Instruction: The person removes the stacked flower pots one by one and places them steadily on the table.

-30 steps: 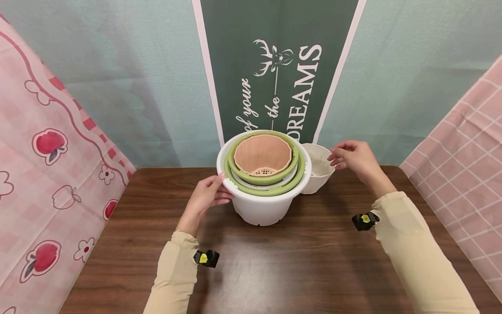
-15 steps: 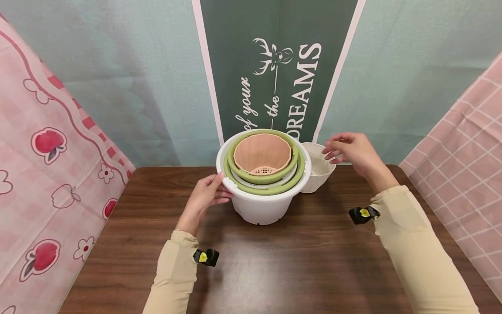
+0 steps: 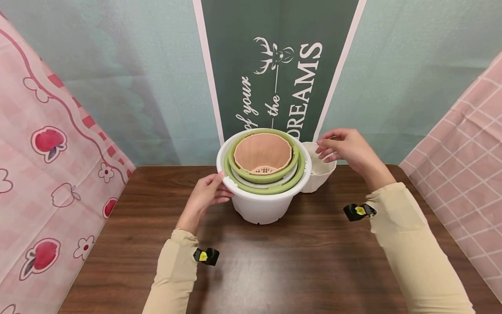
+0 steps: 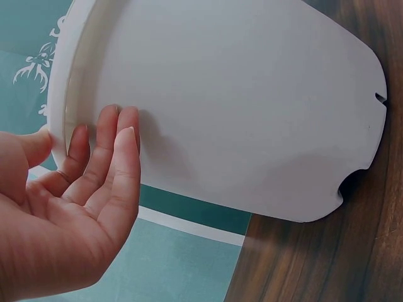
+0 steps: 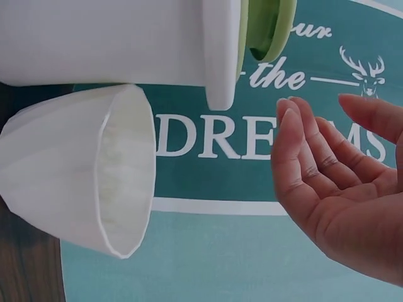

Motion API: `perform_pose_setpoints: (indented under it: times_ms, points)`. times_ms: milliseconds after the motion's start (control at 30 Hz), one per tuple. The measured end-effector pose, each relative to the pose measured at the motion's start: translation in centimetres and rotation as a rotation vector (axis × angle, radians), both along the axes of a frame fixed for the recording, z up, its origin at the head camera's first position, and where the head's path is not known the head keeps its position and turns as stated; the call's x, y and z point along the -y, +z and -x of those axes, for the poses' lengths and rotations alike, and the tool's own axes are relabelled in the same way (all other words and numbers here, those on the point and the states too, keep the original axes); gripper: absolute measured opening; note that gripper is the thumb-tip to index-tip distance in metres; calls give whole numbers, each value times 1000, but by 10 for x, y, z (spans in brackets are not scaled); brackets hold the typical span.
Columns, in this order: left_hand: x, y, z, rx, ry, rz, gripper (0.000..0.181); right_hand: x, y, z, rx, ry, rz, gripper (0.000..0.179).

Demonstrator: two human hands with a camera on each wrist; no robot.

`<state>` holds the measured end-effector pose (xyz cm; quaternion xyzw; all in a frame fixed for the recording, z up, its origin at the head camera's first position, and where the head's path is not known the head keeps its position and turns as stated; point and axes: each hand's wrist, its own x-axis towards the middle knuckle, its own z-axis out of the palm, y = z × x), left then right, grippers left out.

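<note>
A large white plant pot (image 3: 260,210) stands upright on the table, with several pots nested inside it. Green rims (image 3: 268,190) show within it, and a peach pot (image 3: 262,150) with a perforated bottom sits innermost. My left hand (image 3: 204,194) pinches the white pot's left rim; in the left wrist view the thumb is on the rim and the fingers (image 4: 126,157) curl under it against the wall. My right hand (image 3: 349,148), fingers loosely bent and holding nothing, hovers over a smaller white faceted pot (image 3: 317,179). That pot (image 5: 63,163) stands close beside the large one.
The brown wooden table (image 3: 251,270) extends in front of the pots. Behind hangs a teal cloth (image 3: 157,87) with a dark printed panel (image 3: 274,22). Pink patterned cloths flank the left (image 3: 59,196) and right (image 3: 466,174) sides.
My right hand has moved left and slightly up, from the small white pot's right edge to above its opening. My left hand stays on the large pot's rim; the pots have not moved.
</note>
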<state>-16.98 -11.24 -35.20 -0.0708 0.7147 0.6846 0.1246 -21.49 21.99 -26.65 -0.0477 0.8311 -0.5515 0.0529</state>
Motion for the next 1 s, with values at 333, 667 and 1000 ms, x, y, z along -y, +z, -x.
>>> perform_pose_setpoints:
  times_ms: [333,667,1000]
  points:
    - [-1,-1,0,-14,-5,4,40,12,4,1,33,42,-32,29]
    - [-1,-2,1,-9,13,-15,37,25,5,2,47,92,1,23]
    - [-1,-1,0,-11,13,-13,37,36,5,5,75,107,-38,24]
